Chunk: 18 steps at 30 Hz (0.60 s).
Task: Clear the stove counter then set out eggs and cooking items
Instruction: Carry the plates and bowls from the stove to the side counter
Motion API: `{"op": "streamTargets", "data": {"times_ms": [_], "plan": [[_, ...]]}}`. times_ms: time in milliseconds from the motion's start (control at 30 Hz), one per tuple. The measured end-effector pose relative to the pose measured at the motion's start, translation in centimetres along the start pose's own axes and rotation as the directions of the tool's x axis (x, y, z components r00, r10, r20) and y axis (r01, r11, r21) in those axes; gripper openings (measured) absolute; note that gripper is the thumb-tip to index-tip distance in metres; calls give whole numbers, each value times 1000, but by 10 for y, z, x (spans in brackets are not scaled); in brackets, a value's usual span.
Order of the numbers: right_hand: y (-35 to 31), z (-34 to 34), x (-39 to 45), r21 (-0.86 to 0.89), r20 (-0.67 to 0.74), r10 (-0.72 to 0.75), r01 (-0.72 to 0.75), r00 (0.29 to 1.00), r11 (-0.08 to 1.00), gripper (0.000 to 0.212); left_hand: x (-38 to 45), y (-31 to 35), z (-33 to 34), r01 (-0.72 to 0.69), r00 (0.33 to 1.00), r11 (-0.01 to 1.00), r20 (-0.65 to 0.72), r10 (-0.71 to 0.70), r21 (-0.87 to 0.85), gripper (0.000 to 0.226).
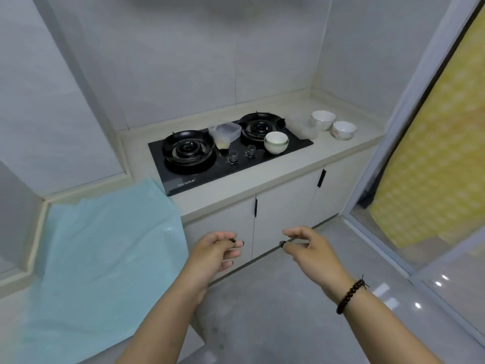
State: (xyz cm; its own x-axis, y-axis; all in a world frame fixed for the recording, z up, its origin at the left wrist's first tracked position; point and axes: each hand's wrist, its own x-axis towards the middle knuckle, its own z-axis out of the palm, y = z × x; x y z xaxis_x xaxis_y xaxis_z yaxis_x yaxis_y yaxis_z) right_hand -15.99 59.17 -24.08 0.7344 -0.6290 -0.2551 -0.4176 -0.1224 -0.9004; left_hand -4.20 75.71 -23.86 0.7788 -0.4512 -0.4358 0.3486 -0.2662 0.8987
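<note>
**Stove counter, items in place; both hands free**

- Gas hob [228, 156]: black glass, two burners, two knobs at front centre; set into the pale counter [262, 179].
- Clear plastic container [226, 132]: lidded, on the hob between the two burners, with something yellowish inside or just in front; contents cannot be told.
- Stacked white bowls [276, 142]: on the hob's right front part, just in front of the right burner.
- Second clear container [303, 127]: faint, on the counter at the hob's right edge.
- Two white bowls [323, 120], [344, 130]: on the counter right of the hob, near each other, apart from the stack.
- Light blue sheet [105, 245]: draped over the counter section at left, hanging down its front.
- Left hand [215, 252]: low before the cabinet doors [278, 208], fingers loosely curled, grasping nothing.
- Right hand [308, 248]: alongside, fingers relaxed, grasping nothing; dark bead bracelet [350, 295] on the wrist.
</note>
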Motion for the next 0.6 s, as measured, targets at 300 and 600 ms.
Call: {"op": "streamTargets", "data": {"times_ms": [300, 600], "plan": [[7, -59, 90, 83, -124, 82, -72, 989, 994, 20, 103, 49, 69, 29, 992, 996, 124, -39, 80, 18], [5, -136, 228, 14, -60, 51, -50, 997, 999, 20, 207, 101, 159, 41, 996, 999, 74, -42, 20, 20]]}}
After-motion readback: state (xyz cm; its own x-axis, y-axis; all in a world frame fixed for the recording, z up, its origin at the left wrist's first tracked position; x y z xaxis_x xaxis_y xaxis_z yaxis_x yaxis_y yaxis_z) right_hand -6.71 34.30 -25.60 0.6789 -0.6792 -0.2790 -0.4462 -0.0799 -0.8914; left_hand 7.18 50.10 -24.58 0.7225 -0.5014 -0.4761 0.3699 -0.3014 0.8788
